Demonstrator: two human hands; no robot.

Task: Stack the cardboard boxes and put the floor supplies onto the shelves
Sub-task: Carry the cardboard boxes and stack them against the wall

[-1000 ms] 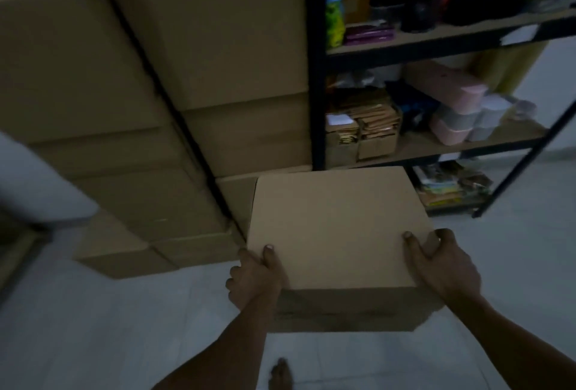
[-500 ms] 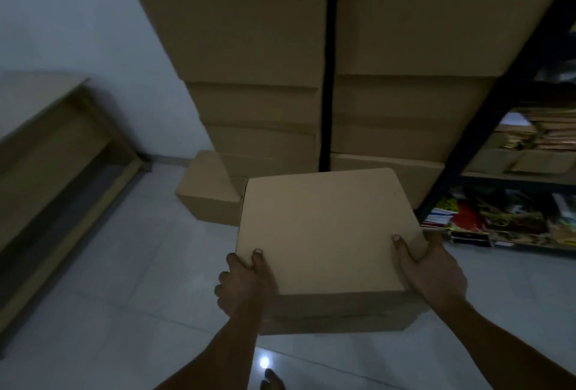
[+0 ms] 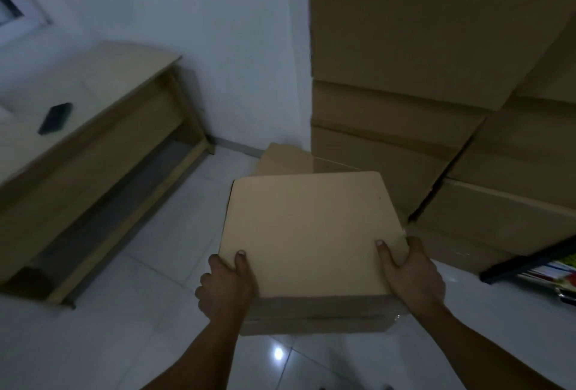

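I carry a plain brown cardboard box [image 3: 311, 227] in front of me above the floor. My left hand [image 3: 226, 285] grips its near left corner, thumb on top and fingers curled down the side. My right hand [image 3: 411, 274] grips the near right corner the same way. Just beyond the box a low cardboard box [image 3: 285, 160] sits on the floor by the wall. Tall stacks of cardboard boxes [image 3: 420, 84] rise on the right. A black shelf foot [image 3: 526, 263] and some colourful supplies [image 3: 558, 274] show at the right edge.
A low wooden desk [image 3: 103, 128] stands along the left wall with a dark flat object [image 3: 55, 118] on top. White glossy floor tiles [image 3: 149, 290] stretch between desk and boxes. A white wall [image 3: 202, 31] is ahead.
My view has swung left: the shelves slid out of sight to the right and the desk and wall came in. Both hands keep the same hold on the box.
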